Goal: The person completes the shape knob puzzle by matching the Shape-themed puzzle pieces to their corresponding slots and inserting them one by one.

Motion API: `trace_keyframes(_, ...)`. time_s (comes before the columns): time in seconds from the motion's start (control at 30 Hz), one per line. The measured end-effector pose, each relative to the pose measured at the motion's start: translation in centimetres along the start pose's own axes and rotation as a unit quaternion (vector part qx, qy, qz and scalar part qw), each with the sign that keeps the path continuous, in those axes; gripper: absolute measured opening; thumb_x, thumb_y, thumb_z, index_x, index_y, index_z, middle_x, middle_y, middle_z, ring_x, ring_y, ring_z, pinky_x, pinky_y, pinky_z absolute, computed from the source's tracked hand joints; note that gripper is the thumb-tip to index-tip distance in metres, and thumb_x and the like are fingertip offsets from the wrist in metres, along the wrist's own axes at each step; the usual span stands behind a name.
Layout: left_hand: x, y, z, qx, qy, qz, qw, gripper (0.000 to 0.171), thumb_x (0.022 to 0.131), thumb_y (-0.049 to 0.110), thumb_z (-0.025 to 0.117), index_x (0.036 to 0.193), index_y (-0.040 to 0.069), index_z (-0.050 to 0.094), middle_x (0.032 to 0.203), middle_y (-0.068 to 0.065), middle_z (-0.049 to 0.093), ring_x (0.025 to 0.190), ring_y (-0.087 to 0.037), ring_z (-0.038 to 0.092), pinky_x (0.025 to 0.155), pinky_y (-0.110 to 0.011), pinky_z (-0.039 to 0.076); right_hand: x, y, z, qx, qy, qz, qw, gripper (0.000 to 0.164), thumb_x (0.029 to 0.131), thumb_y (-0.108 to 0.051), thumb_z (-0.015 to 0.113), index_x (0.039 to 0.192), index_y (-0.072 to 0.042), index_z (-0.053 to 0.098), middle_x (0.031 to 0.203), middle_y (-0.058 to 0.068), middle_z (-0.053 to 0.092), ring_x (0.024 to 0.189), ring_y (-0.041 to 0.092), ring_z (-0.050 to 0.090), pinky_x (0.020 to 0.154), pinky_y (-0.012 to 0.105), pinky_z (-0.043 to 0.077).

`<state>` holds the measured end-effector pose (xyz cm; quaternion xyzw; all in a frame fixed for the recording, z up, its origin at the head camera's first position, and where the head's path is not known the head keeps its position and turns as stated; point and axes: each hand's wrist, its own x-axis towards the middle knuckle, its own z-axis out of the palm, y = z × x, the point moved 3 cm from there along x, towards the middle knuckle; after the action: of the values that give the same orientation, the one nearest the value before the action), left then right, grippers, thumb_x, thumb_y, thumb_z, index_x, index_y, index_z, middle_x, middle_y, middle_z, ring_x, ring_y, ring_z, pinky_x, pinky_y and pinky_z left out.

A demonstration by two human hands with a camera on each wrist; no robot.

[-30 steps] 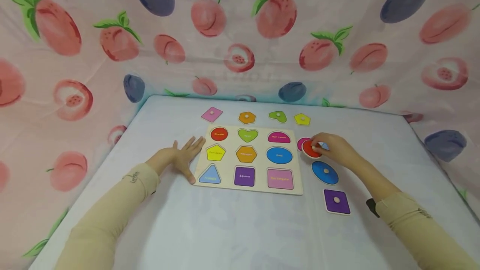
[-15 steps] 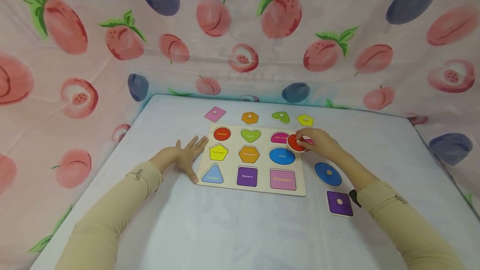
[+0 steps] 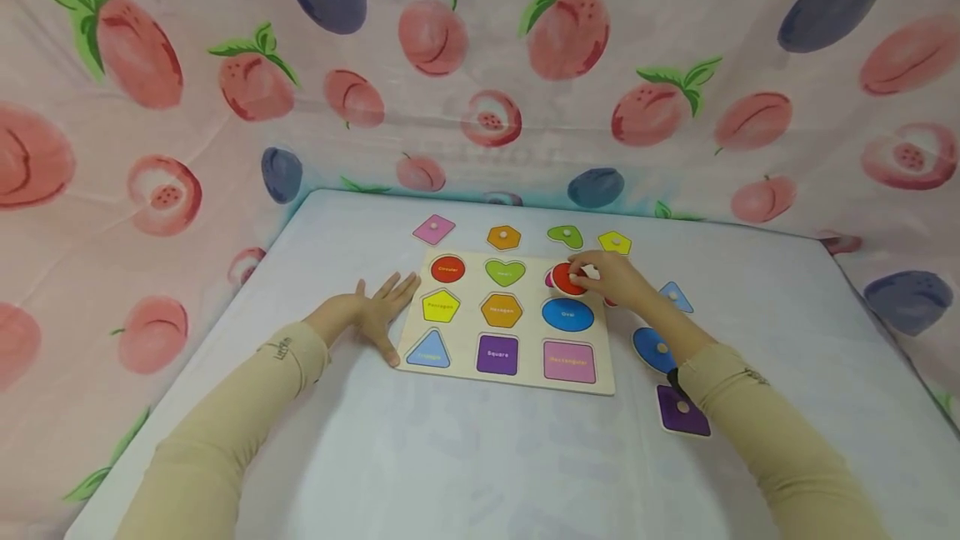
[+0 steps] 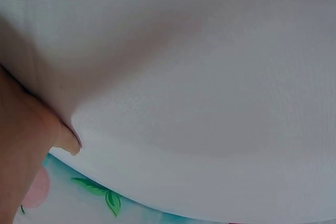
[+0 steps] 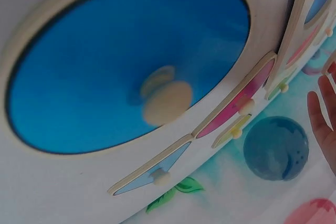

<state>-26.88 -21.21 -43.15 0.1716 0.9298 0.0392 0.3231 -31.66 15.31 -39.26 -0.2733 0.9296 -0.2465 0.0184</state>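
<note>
My right hand (image 3: 617,280) pinches the wooden knob of a red circle puzzle piece (image 3: 564,280) over the upper right of a wooden shape board (image 3: 462,340). The piece overlaps the printed half-round there. Fingers spread, my left hand (image 3: 372,317) rests on the table against the board's left edge. In the left wrist view this hand (image 4: 26,135) shows beside plain white cloth. The right wrist view has a blue oval piece (image 5: 94,87) close up and my fingers (image 5: 316,116) at the far right. Printed shapes, such as a red circle (image 3: 447,269), cover the board.
Pink rectangle (image 3: 433,229), orange hexagon (image 3: 504,237), green heart (image 3: 566,237) and yellow pentagon (image 3: 615,242) pieces lie behind the board. To its right are a blue triangle (image 3: 677,297), a purple square (image 3: 682,411) and a magenta half-round (image 5: 236,108). Fruit-print cloth (image 3: 480,48) hangs behind.
My right hand has carried the red circle leftward from beside the magenta piece to over the board. The blue triangle has come into fuller view. My left hand stays at the board's edge.
</note>
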Motion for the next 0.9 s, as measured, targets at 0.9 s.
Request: trace_keyframes(0.9,-0.3,0.1,0.2,0.003,0.013,0.007,0.9999,0.135,0.063,0.054,0.080,0.150,0.012,-0.014,0.158,-0.007,-0.020,0.144,-0.032,-0.021,0.105,-0.071,-0.011,5.6,-4.4,3.0,0.021,-0.024,-0.008,0.999,0.013,0.090,-0.014,0.064,0.095,-0.003,0.068,0.113,0.017,0.066,0.108,0.031,0.058,0.097,0.045,0.048)
